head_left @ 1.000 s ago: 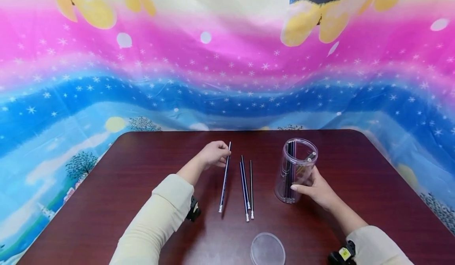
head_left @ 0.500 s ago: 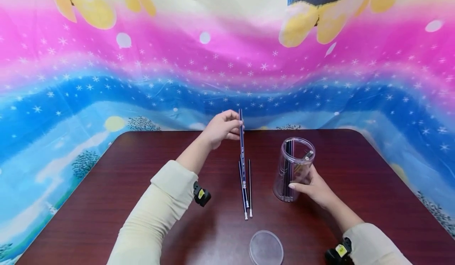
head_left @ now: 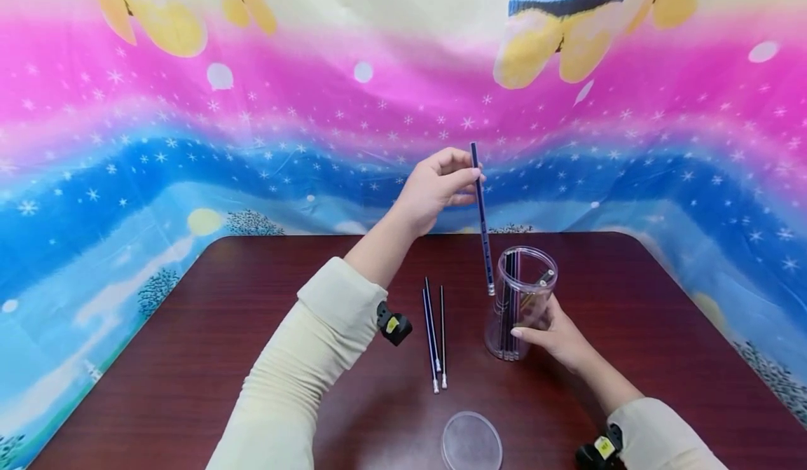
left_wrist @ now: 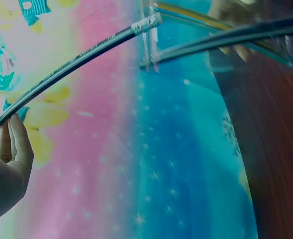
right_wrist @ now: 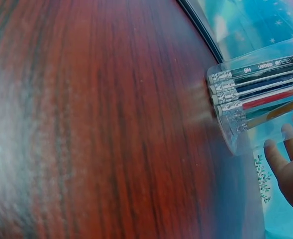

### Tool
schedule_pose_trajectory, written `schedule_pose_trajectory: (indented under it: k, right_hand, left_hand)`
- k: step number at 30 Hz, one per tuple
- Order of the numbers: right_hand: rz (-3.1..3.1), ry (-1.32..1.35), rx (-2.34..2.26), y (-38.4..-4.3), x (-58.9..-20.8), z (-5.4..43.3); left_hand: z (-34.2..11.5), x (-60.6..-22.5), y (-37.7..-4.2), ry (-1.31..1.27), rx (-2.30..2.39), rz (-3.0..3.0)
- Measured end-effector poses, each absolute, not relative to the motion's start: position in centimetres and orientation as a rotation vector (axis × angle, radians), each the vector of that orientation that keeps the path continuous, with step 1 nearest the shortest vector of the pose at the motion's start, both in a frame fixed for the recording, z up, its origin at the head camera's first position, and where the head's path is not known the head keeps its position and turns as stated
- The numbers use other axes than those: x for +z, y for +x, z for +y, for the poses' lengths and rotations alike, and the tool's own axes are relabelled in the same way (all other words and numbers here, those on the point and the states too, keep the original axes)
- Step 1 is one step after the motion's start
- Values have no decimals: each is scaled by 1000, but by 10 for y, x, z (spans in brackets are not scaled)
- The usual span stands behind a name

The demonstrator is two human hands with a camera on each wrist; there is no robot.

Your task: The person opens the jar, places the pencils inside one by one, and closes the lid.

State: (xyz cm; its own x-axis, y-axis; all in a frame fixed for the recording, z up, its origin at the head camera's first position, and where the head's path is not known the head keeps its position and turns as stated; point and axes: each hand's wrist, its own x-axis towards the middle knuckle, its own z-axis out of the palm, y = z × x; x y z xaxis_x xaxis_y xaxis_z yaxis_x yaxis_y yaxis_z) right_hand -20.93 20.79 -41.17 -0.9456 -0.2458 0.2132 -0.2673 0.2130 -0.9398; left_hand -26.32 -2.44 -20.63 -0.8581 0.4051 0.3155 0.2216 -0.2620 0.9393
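My left hand (head_left: 435,188) pinches a dark blue pencil (head_left: 482,221) near its upper end. The pencil hangs nearly upright, its silver eraser end down, just left of the rim of a clear plastic jar (head_left: 528,251). Around the jar's right side my right hand (head_left: 555,333) curls, thumb across the front. Several pencils (right_wrist: 265,79) stand inside, eraser ends at the bottom; one or two lean the other way. In the left wrist view the held pencil (left_wrist: 76,62) points its eraser end toward the jar mouth. Left of the jar, 3 pencils (head_left: 443,337) lie on the table.
A round clear lid (head_left: 471,442) lies near the front of the dark red wooden table (head_left: 284,260). Behind the table hangs a colourful printed cloth (head_left: 302,106). Both wrists wear small black cameras, such as the left one (head_left: 394,324).
My left hand has lifted the pencil off the table's left side and carried it up and right to beside the jar's rim. The right hand has kept its hold on the jar.
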Motion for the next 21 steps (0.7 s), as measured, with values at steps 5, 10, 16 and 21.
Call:
schedule_pose_trajectory:
  k: [5,10,16,21]
  right_hand:
    - [-2431,504,1900,-210,-411,207]
    - [-2430,515,1902,-210,-411,208]
    - [-2431,530,1907,-211,-411,210]
    - [-2423,543,1903,-210,-412,210]
  left_hand:
    - [-12,-198,-263,784,2346,1803]
    - [1,-195,-264,796,2413,1812]
    - [16,-206,-268,835,2359,1924]
    - [27,-220,-275,845,2277,2040]
